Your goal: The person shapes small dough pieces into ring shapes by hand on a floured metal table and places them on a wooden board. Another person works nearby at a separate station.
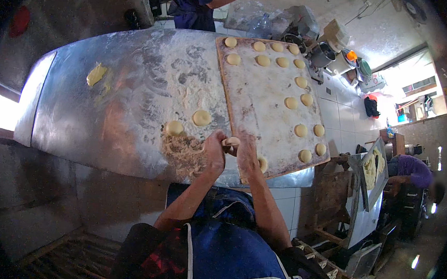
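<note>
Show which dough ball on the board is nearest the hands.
The dough ball beside the right hand, at the board's near-left corner; others lie farther away.

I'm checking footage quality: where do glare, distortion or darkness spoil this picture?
Head view: bright opening at right, washed out to white; head view: metal table, its far edge bowed by the fisheye; head view: corners, gone black; head view: dough piece between left hand and right hand, too small for fine detail.

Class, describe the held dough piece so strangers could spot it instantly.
Find the large metal table, then the floured board on its right. Near the board's lower left edge, the left hand and right hand hold one dough piece. The other dough balls lie loose; only it's held.
</note>
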`<state>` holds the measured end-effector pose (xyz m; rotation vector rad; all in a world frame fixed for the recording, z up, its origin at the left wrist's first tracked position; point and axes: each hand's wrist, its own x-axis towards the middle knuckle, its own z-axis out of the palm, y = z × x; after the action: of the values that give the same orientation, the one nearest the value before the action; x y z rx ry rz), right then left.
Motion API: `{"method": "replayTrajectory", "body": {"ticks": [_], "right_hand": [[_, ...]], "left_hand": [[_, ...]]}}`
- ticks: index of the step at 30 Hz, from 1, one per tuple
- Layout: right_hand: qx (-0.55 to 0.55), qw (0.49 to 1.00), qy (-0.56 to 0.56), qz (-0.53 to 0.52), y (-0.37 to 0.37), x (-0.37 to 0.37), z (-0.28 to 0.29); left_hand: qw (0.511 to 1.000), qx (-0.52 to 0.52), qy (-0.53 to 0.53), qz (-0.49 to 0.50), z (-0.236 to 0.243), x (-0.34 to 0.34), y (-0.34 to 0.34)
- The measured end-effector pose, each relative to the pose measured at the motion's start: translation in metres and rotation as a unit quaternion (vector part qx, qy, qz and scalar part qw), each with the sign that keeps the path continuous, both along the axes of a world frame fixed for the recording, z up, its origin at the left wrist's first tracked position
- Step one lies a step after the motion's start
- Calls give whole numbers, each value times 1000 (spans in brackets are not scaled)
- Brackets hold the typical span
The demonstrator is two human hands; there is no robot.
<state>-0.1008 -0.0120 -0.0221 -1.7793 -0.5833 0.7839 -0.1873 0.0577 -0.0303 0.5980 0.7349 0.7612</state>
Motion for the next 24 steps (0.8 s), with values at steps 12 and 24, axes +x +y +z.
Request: {"method": "replayTrajectory", "body": {"ticks": [12,24], "right_hand": [[75,990,-113,51,-64,40,-28],[148,973,-156,80,-116,69,1]], "left_hand": [[991,116,41,-51,-21,37,-52],[963,241,118,21,-31,73,-103]]}}
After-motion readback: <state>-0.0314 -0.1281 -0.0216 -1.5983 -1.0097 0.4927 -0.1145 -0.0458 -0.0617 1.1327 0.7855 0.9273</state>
